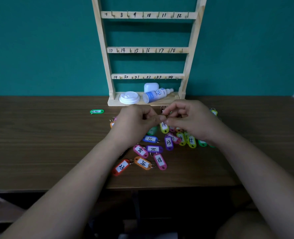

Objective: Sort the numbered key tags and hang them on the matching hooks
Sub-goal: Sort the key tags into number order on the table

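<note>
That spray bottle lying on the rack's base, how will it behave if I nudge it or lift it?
The spray bottle lies on its side and looks round, so a nudge would probably roll it. It seems plastic, so likely light and stiff. The white lid beside it might check a roll that way.

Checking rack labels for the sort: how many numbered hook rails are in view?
3. Top rail: 7 to 12. Middle rail: 13 to 18. Bottom rail: 19 to 24. Any rail above would be out of frame.
</note>
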The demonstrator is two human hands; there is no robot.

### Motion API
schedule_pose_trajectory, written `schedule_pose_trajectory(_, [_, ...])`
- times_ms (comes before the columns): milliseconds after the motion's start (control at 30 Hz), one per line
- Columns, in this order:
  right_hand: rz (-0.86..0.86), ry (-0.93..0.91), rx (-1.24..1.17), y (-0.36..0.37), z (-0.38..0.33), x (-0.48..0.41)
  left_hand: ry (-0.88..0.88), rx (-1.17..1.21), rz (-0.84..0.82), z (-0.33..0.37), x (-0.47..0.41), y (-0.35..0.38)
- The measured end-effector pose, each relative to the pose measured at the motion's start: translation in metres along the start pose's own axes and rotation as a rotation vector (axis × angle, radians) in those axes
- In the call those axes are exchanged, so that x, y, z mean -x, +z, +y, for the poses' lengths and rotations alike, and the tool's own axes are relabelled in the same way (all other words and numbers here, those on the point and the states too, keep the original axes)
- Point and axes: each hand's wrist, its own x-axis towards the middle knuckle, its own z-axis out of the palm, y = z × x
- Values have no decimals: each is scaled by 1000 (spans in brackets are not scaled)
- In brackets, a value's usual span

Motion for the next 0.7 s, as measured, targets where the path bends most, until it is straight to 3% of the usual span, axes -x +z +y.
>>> schedule_pose_trajectory(200, [-11, 133, 122, -24, 13, 9, 22, -102, -1, -3, 0, -3])
schedule_pose_trajectory(400, [-26, 218, 184, -29, 21, 13, 287, -220, -209, 3, 5, 17])
schedule_pose_trajectory(700, [-36, 198, 319, -23, 25, 9, 225, -287, -359, 12, 3, 19])
